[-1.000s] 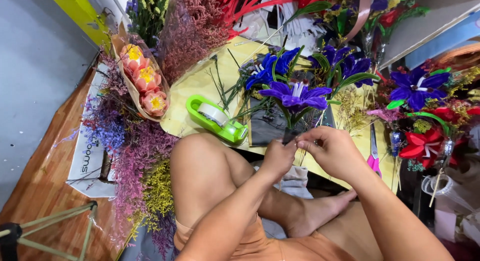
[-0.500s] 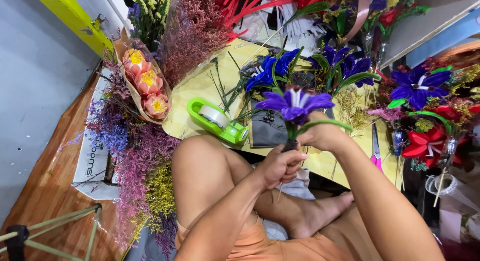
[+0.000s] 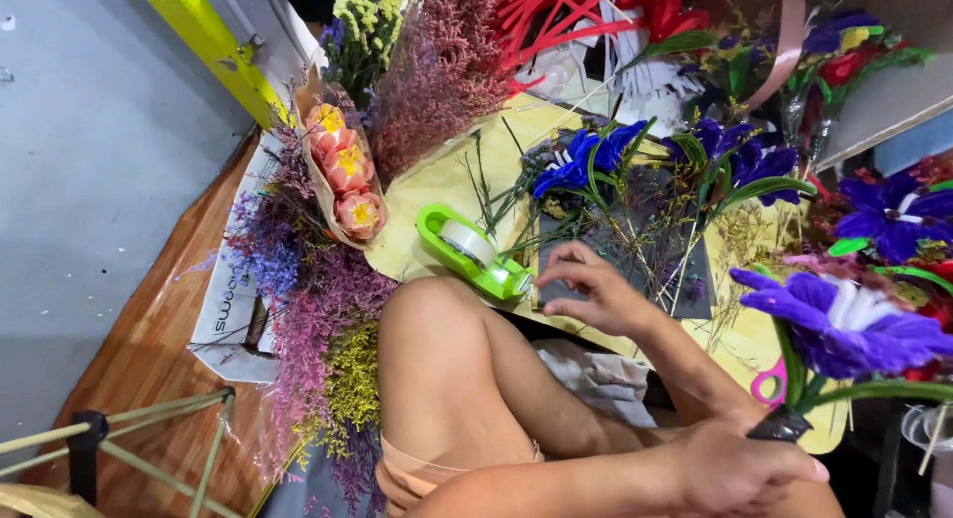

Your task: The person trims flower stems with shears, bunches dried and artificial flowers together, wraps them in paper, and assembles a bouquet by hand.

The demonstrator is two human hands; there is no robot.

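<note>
Purple petals with a white centre sit at the right edge of the frame: this is the purple flower (image 3: 844, 324), and my left hand (image 3: 745, 470) holds it low down, at the lower right. My fingers (image 3: 784, 466) are wrapped tight around the dark-wrapped foot of its green stem, so the bloom stands above and to the right of my knuckles, with one long green leaf running out to the right below it.

My right hand (image 3: 591, 292) is in the middle of the frame, crossing behind my left wrist. Its fingers (image 3: 556, 270) are bent and drawn together, their tips at the near end of the green tape dispenser (image 3: 467, 250), which lies just left of them on the yellow sheet (image 3: 437, 186). I cannot tell whether the tips pinch any tape or only touch the dispenser.

My bare knee (image 3: 437, 320) rises just below the dispenser. Blue flowers (image 3: 581, 161) and thin green stems lie on the sheet above my right hand. At the upper left, a paper cone of pink and yellow blooms (image 3: 347, 176) rests among dried pink and lilac sprigs (image 3: 318, 310). A pair of pink-handled scissors (image 3: 764, 384) shows just above my left hand
</note>
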